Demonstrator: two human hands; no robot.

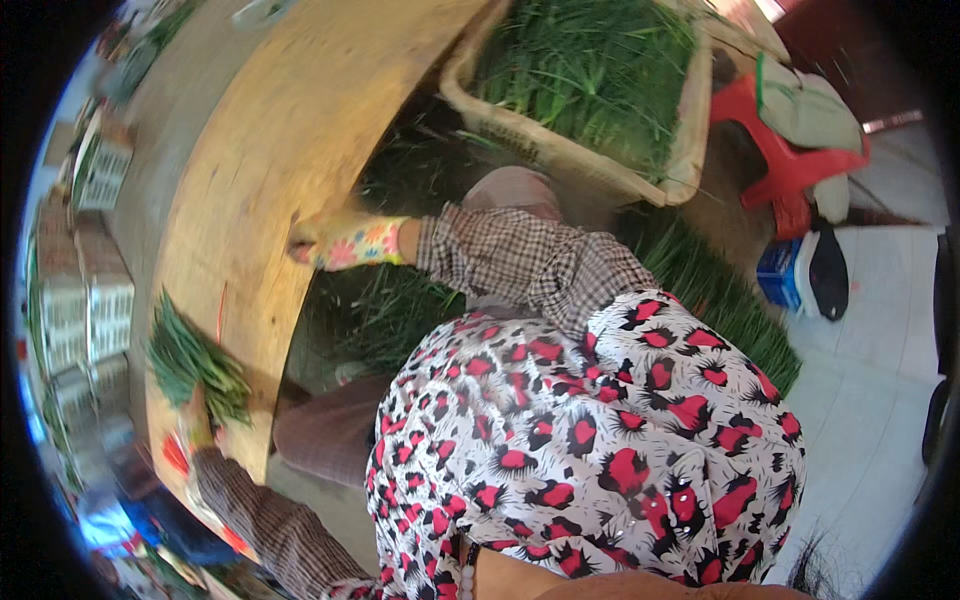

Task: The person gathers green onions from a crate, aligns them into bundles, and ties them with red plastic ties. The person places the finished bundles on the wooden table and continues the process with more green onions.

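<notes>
My left hand (196, 421) rests at the near end of a wooden table (247, 187), its fingers around a bunch of long thin greens (196, 364), chives or something like them. The leaves fan out to one side and the pale stems to the other. A red tie string (221, 313) lies on the board beside the bunch. My right hand (322, 236), blurred by motion, is over the table's inner edge, below a floral-print cuff (367, 241). Its fingers are too smeared to tell whether they hold anything.
Beside my right knee stands a pale plastic crate (555, 150) full of greens (592, 67). More greens (712, 292) lie on the floor behind my right arm. A red stool (787, 169) bears a cloth (810, 105); near it sits a blue-and-white bucket (787, 277). Stacked crates (86, 315) line the far side.
</notes>
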